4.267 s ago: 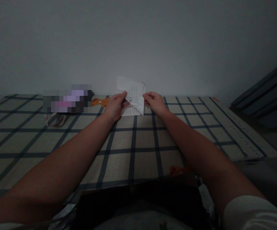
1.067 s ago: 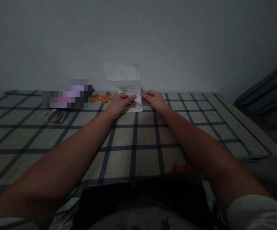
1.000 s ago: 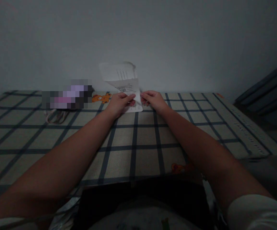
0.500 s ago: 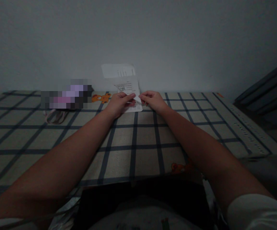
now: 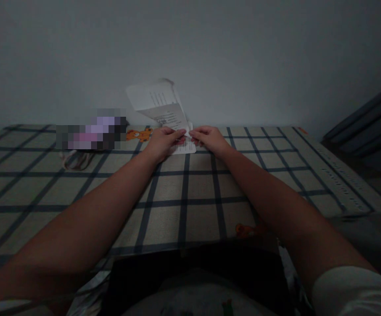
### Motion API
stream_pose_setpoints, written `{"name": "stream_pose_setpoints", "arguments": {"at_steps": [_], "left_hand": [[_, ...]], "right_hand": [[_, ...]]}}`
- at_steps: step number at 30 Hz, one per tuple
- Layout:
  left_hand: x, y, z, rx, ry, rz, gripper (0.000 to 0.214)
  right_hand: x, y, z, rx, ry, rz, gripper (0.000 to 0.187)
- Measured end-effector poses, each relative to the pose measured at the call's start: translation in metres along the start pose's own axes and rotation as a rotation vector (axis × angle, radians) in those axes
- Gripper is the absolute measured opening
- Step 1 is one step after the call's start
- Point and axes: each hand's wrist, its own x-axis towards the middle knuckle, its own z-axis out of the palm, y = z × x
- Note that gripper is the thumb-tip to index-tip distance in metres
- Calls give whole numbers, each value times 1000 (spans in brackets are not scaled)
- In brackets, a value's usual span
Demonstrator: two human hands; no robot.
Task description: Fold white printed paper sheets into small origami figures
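A white printed paper sheet stands up from the table in front of the wall, creased across its middle with its upper part bent back. My left hand pinches its lower part between thumb and fingers. Close beside it, my right hand pinches the paper's lower right edge. Under the hands, a printed paper part lies flat on the cloth; whether it belongs to the same sheet I cannot tell.
A checked tablecloth with bear prints covers the table. On the left lies a blurred-out purple and pink object with a looped strap. A pale wall rises behind the table. Dark folded fabric is at the right.
The paper's upper part has swung left and up, and it now tilts more. Its crease shows more sharply. Both hands stay nearly in place, the right one slightly nearer the left.
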Motion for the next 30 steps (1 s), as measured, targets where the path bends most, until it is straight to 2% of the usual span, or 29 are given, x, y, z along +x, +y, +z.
{"name": "stream_pose_setpoints", "arguments": {"at_steps": [8,15,21,26,30], "left_hand": [[-3,3,2,-19,40,-29,31],[-5,2,4,-34,-74,-2,32],[-5,4,3,75,-1,27,26],[-2,3,1,79,-15,85,24],[-1,0,1,60,-29,76,28]], "right_hand": [[-3,-3,2,-62,-15,-31,23],[-1,-1,2,-69,-9,-45,22],[-2,-4,2,-42,-14,-22,22],[-4,-6,3,-41,-42,8,23],[-4,-4,3,-79,-60,-22,22]]}}
